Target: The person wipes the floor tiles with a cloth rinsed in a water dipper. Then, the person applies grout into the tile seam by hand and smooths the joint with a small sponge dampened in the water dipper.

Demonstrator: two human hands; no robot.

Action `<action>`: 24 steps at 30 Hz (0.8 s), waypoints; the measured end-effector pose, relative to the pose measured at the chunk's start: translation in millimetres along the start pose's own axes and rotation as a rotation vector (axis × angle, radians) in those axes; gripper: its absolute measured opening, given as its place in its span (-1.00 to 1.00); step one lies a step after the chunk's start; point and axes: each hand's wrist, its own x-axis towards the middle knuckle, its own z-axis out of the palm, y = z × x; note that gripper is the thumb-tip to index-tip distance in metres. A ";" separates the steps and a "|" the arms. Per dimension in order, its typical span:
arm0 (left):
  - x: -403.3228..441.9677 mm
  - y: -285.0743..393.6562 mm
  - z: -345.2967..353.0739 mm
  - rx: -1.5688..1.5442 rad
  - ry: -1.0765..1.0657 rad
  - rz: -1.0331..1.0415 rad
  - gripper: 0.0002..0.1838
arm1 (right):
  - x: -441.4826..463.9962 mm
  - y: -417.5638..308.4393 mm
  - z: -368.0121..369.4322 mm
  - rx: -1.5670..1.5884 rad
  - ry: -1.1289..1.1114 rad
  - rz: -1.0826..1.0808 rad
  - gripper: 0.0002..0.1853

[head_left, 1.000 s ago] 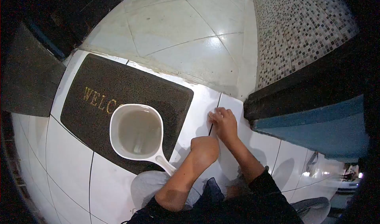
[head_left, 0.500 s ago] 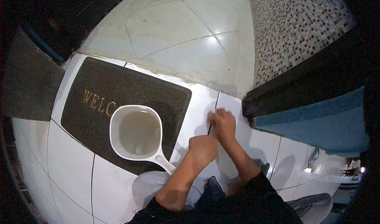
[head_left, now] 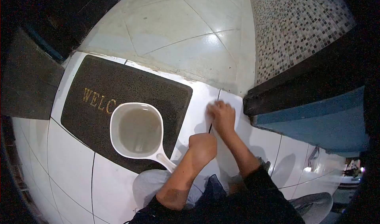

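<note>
My left hand (head_left: 202, 148) is closed in a fist, back upward; whatever lies inside its fingers is hidden. Just beyond it, my right hand (head_left: 222, 116) has curled fingers, their tips pinched and slightly blurred. A short dark line shows between the two hands; I cannot tell whether it is a thin held thing or the tile joint. Left of my hands, a white dipper (head_left: 159, 141) holds slightly cloudy water (head_left: 139, 131). It appears over the doormat's front edge, and its handle runs under my left forearm.
The dark doormat (head_left: 130, 75) with gold lettering lies on white floor tiles (head_left: 114, 184). Beyond it, past a rough-edged border, is a greenish tiled floor (head_left: 178, 30). To the right stand a mosaic-tiled wall (head_left: 293, 34) and a blue panel (head_left: 316, 121) with a dark edge.
My right hand has shifted slightly upward and away from the left one, its fingers moving. My left hand and the dipper stay almost in place, with a slight shift of the view.
</note>
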 end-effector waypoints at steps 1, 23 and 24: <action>-1.4 0.2 -2.2 -0.004 0.002 0.003 -0.75 | 20.5 0.2 -3.1 -0.035 -0.029 0.054 -0.80; -2.3 -1.6 -8.2 -0.008 -0.026 -0.021 -0.73 | 19.0 -24.3 6.2 -0.020 -0.101 -0.051 -0.79; -2.9 -0.2 -9.0 -0.014 -0.030 -0.025 -0.73 | 5.5 -28.2 1.3 -0.025 -0.057 -0.124 -0.74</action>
